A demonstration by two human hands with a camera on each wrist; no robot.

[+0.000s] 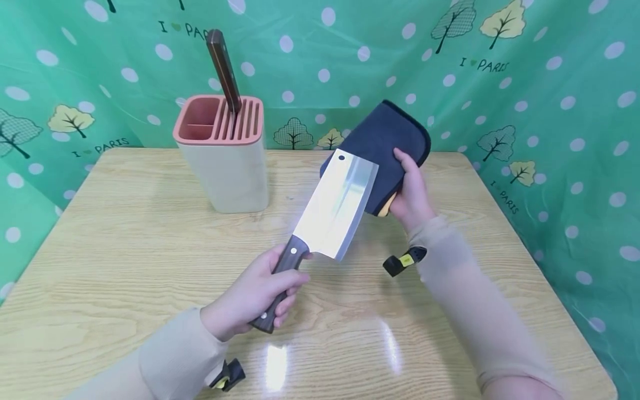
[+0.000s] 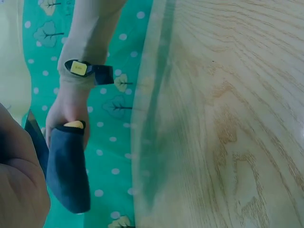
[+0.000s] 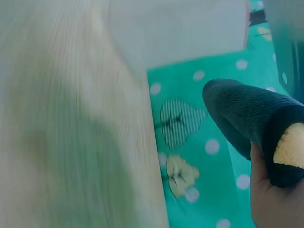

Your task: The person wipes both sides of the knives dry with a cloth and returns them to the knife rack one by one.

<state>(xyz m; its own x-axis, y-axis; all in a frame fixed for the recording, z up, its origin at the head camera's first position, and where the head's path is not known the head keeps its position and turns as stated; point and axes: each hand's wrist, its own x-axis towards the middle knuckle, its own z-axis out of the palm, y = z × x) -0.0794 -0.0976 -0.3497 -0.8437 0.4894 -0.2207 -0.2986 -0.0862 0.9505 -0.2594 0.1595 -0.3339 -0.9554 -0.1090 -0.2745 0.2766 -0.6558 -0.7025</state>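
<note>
My left hand (image 1: 255,294) grips the dark wooden handle of a cleaver (image 1: 332,208), whose broad shiny blade points up and away over the table. In my right hand (image 1: 412,191) is a folded dark navy cloth (image 1: 390,139) with black edging, its thumb lying on top. Yellow lining peeks out at the cloth's near edge, seen closely in the right wrist view as a yellow patch (image 3: 290,145). From the head, the blade's far end overlaps the cloth; whether they touch cannot be told. Part of the blade also shows at the upper right of the right wrist view.
A white knife holder (image 1: 227,172) with a pink slotted top stands at the back left of the wooden table (image 1: 125,261). One dark-handled knife (image 1: 225,72) is upright in its slots. A green dotted curtain (image 1: 310,61) hangs behind and at the sides.
</note>
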